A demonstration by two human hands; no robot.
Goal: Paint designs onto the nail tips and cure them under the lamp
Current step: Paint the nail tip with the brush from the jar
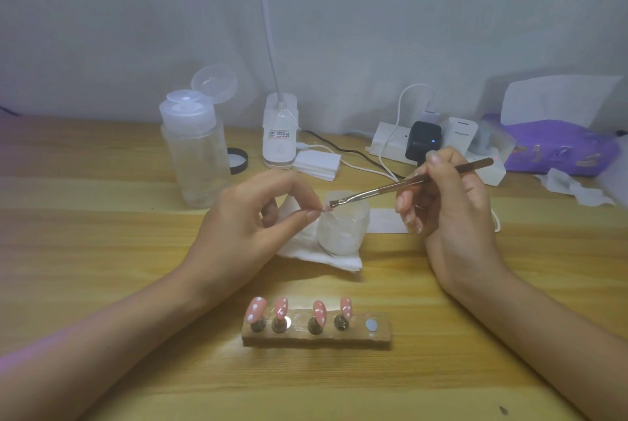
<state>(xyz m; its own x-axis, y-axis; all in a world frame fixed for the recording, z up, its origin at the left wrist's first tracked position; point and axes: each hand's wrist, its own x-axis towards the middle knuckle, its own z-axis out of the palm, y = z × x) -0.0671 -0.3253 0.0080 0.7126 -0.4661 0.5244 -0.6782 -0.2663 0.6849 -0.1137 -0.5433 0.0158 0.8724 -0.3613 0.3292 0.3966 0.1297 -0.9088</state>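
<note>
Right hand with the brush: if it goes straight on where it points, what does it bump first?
Probably the small nail tip pinched by the left hand: the brush in the right hand points its bristles at it, almost touching. The white cup sits below, though depth is unclear.

A clear pump bottle (195, 155) stands far left, with a white power strip (380, 139) and purple tissue pack (557, 146) far right.

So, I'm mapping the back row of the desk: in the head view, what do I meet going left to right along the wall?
Clear pump bottle → black lid → white lamp base → stack of white pads → black charger → white adapter → purple tissue pack.
</note>
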